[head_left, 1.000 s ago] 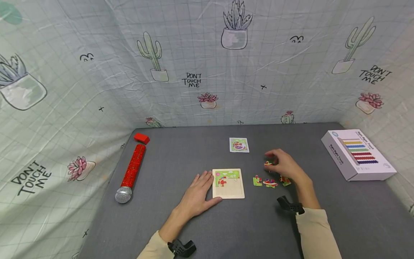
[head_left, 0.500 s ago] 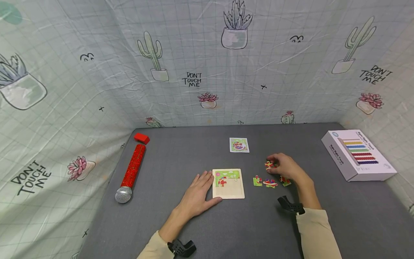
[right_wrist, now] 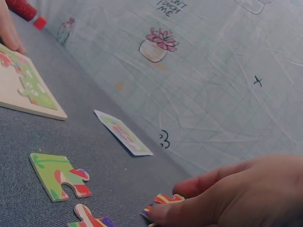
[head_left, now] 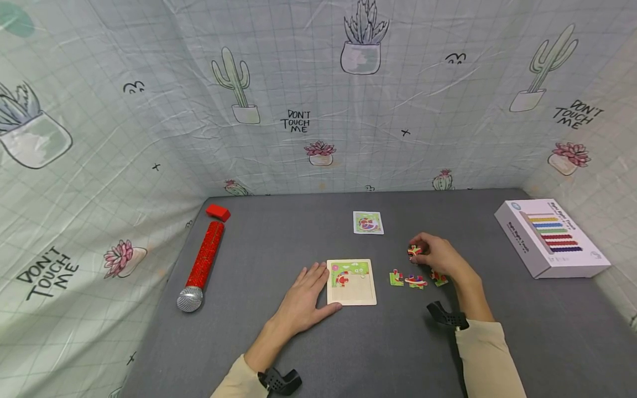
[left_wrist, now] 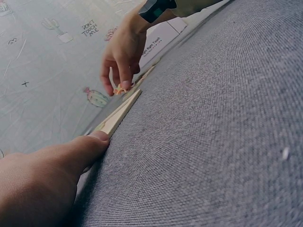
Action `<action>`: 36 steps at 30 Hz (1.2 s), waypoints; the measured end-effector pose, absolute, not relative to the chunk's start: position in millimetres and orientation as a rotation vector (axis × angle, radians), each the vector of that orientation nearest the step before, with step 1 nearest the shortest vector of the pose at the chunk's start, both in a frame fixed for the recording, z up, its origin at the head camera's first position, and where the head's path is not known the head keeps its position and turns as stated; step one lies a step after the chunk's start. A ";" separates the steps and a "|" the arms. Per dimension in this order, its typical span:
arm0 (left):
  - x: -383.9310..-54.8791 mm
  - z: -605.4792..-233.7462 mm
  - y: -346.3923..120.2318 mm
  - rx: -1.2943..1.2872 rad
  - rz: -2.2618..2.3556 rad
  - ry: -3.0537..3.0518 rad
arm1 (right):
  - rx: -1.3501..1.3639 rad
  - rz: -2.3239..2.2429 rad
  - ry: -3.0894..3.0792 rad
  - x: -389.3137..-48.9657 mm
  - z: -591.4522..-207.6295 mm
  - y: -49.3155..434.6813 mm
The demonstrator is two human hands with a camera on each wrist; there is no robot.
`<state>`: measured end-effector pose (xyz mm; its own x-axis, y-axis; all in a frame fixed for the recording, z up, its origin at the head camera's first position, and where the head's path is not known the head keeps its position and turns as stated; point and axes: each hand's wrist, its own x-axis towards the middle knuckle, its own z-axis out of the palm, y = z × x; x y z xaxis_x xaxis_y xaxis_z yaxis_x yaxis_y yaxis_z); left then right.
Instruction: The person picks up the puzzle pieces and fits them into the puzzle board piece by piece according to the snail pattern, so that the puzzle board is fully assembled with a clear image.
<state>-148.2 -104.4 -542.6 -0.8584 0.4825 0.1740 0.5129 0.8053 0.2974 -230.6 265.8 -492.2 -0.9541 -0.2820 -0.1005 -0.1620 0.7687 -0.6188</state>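
Observation:
My left hand [head_left: 301,304] rests flat on the table, fingers straight, at the left edge of a wooden puzzle board [head_left: 360,296]. Its thumb touches the board's near corner. Green pieces with a bit of red fill the board's top and left part; the rest shows bare wood. My right hand [head_left: 440,257] pinches a red and yellow jigsaw piece [head_left: 413,251] between thumb and fingers. Close below it lie a green corner piece [head_left: 396,278], a striped piece [head_left: 415,282] and another red and green piece [head_left: 439,278], partly under the hand.
A small picture card [head_left: 368,223] lies behind the board. At the left are a red glittery microphone [head_left: 203,265] and a red block [head_left: 218,213]. A white box [head_left: 552,237] stands at the right. A printed cloth [head_left: 318,99] hangs along the table's back edge.
My right hand has drawn slightly back toward me and turned, so the pinched piece shows more of its face. The left hand and the board have stayed put.

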 end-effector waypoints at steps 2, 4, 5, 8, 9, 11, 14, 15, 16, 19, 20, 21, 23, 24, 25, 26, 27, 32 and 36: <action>-148.2 -542.5 -104.4 -0.803 -0.514 -2.895 | -0.352 -0.969 2.784 -229.7 -492.0 266.4; -148.2 -542.2 -104.5 -0.807 -0.512 -2.889 | -0.354 -0.981 2.799 -229.0 -491.3 266.8; -148.1 -542.2 -104.6 -0.808 -0.511 -2.886 | -0.355 -0.981 2.810 -228.8 -491.0 267.0; -148.1 -541.7 -104.8 -0.811 -0.509 -2.882 | -0.348 -0.988 2.829 -229.3 -490.5 267.2; -148.1 -541.8 -104.8 -0.811 -0.507 -2.881 | -0.344 -0.991 2.833 -229.4 -490.3 267.1; -148.1 -541.9 -104.7 -0.810 -0.507 -2.881 | -0.342 -0.999 2.837 -229.6 -489.7 266.7; -148.1 -542.5 -104.3 -0.807 -0.506 -2.886 | -0.329 -1.018 2.835 -229.5 -488.6 265.6; -148.0 -542.7 -104.2 -0.806 -0.506 -2.888 | -0.323 -1.025 2.836 -229.5 -488.2 265.2; -148.0 -542.9 -104.0 -0.805 -0.507 -2.890 | -0.317 -1.032 2.837 -229.4 -487.8 264.8; -148.1 -543.6 -103.9 -0.801 -0.507 -2.894 | -0.307 -1.061 2.830 -229.1 -486.6 262.9; -148.1 -543.7 -104.0 -0.801 -0.507 -2.894 | -0.310 -1.069 2.827 -228.9 -486.2 262.0; -148.1 -543.8 -104.0 -0.801 -0.505 -2.894 | -0.308 -1.073 2.828 -228.8 -485.9 261.1; -148.1 -543.9 -104.1 -0.800 -0.500 -2.892 | -0.324 -1.082 2.820 -228.0 -484.4 258.5; -148.1 -543.8 -104.1 -0.801 -0.499 -2.891 | -0.335 -1.086 2.816 -227.7 -483.5 257.0; -148.1 -543.7 -104.1 -0.801 -0.496 -2.890 | -0.341 -1.091 2.814 -227.6 -482.7 255.2; -148.1 -543.7 -104.1 -0.800 -0.494 -2.891 | -0.348 -1.092 2.814 -227.5 -482.1 253.6; -148.1 -543.7 -104.1 -0.800 -0.494 -2.891 | -0.356 -1.094 2.814 -227.4 -481.3 251.7; -147.9 -543.4 -104.2 -0.801 -0.509 -2.887 | -0.387 -1.106 2.797 -226.9 -478.4 239.9; -148.1 -542.3 -104.4 -0.804 -0.515 -2.892 | -0.414 -1.120 2.793 -225.9 -476.7 227.7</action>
